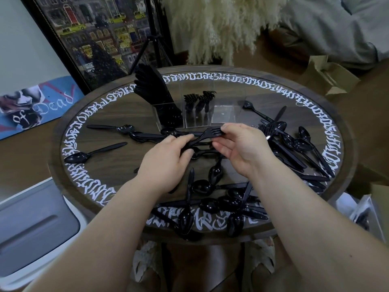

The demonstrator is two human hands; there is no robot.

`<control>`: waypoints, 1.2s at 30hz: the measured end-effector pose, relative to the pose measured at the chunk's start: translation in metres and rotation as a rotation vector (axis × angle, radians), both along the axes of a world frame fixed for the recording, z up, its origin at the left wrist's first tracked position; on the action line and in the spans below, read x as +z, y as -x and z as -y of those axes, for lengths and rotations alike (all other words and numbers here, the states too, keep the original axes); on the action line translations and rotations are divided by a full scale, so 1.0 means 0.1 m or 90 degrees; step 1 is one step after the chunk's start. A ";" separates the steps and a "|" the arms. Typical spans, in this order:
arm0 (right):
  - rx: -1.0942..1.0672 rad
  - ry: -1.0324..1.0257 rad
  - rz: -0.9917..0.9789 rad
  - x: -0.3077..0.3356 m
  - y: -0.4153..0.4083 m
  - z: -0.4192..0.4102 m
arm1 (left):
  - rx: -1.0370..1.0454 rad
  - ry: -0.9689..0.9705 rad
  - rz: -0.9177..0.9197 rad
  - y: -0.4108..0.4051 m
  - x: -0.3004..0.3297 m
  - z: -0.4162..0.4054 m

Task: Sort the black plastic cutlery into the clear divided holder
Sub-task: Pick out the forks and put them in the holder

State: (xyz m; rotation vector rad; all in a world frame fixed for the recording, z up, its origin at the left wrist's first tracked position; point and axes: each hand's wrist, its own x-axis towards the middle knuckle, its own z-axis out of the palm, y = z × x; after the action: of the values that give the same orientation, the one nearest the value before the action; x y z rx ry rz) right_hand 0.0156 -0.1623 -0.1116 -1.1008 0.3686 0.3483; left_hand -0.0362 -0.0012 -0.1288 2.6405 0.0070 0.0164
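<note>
Cutlery (294, 148) of black plastic lies scattered over the round tabletop (109, 144), thickest at the right and along the near edge, with a few spoons apart at the left. One fork (207, 134) is lifted above the middle of the tabletop, lying nearly level, its tines to the right. The left hand (166, 163) comes in from the near left, back of the hand up, its fingers curled round the fork's handle. The right hand (242, 148) comes in from the near right, palm turned toward the left, thumb and forefinger pinching the fork at the tines while the other fingers hang loosely curved below. Both forearms are bare and slant inward toward the middle.

Just beyond the hands, toward the far side, stands the clear holder (195, 114) with its three sections side by side. The left section is packed with black knives (151, 87) that fan out to the left; the middle one holds several forks (199, 100) standing tines up; the right one shows only its clear bottom.

White lettering (210, 77) rings the tabletop. Past the far edge stand a framed picture (94, 39) and pale feathery grass (219, 24).
</note>
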 end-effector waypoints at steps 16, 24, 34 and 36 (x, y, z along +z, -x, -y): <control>0.215 0.569 0.438 -0.21 0.06 0.08 | 0.063 0.151 0.015 0.03 0.05 -0.16; 0.071 0.411 0.475 -0.04 0.13 0.13 | 0.040 0.265 -0.025 0.10 0.18 -0.14; -0.183 0.611 0.826 0.58 0.08 0.21 | 0.048 0.033 0.195 -0.17 0.58 -0.16; -0.256 0.680 0.879 0.69 -0.11 0.28 | 0.034 -0.025 0.184 -0.29 0.61 -0.16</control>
State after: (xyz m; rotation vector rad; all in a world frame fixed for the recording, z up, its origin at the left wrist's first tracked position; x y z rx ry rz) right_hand 0.0263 -0.1904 -0.0430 -1.9520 -0.5526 -1.0940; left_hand -0.0069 0.0143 -0.0680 2.6519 -0.0202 0.4199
